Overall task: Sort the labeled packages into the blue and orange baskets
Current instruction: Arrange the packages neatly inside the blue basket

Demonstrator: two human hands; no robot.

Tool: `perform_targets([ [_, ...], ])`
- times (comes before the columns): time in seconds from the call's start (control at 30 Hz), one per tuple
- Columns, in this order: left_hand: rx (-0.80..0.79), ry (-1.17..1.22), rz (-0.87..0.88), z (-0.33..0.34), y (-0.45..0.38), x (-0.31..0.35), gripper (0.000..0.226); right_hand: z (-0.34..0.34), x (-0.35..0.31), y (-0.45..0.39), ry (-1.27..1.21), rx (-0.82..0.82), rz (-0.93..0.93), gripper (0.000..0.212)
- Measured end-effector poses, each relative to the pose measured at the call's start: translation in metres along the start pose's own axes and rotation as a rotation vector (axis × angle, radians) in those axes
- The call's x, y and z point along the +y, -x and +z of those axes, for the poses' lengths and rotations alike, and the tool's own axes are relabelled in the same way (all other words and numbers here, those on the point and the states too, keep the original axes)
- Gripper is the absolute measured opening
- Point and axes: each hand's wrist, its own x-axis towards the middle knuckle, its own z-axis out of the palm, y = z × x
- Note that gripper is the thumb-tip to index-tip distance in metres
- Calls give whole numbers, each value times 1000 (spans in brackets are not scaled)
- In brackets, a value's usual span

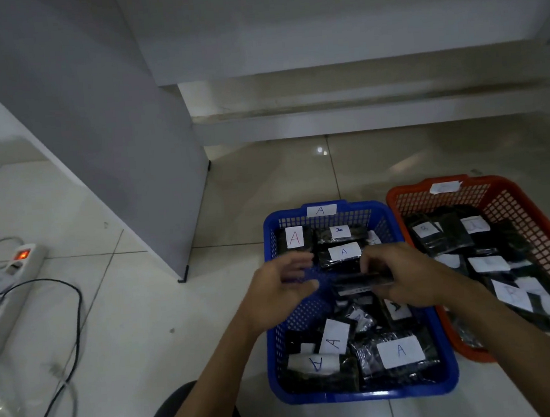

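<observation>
Package [362, 283], black, sits pinched in our right hand [404, 277], fingers curled over its top edge, held above middle of blue basket [364, 393]. Our left hand [280, 290] hovers just beside it, fingers loosely spread, blurred, gripping nothing. Below both hands we see more black packages with white "A" labels lying in blue basket. Orange basket [530, 208] stands right of our right hand, touching blue one, holding more labeled packages. Power strip [1, 295] lies far left of our left hand.
</observation>
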Motion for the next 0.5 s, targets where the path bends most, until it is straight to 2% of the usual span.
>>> perform_targets([
  [0.17,-135,335,-320,7,-18,14,32,-6,-27,-1,-281,115,-301,29],
  [0.23,-257,418,-355,5,-18,15,34,-5,-34,-3,-334,174,-336,28],
  [0.3,-273,498,-315,5,-16,12,31,1,-36,-8,-407,228,-334,36],
  [0.4,-68,608,-244,8,-12,9,28,7,-36,-14,-748,282,-96,57],
  [0.47,66,642,-230,9,-12,7,31,11,-40,-13,-1094,130,133,44],
  [0.5,106,660,-226,8,-11,7,33,15,-43,-12,-1169,34,189,40],
])
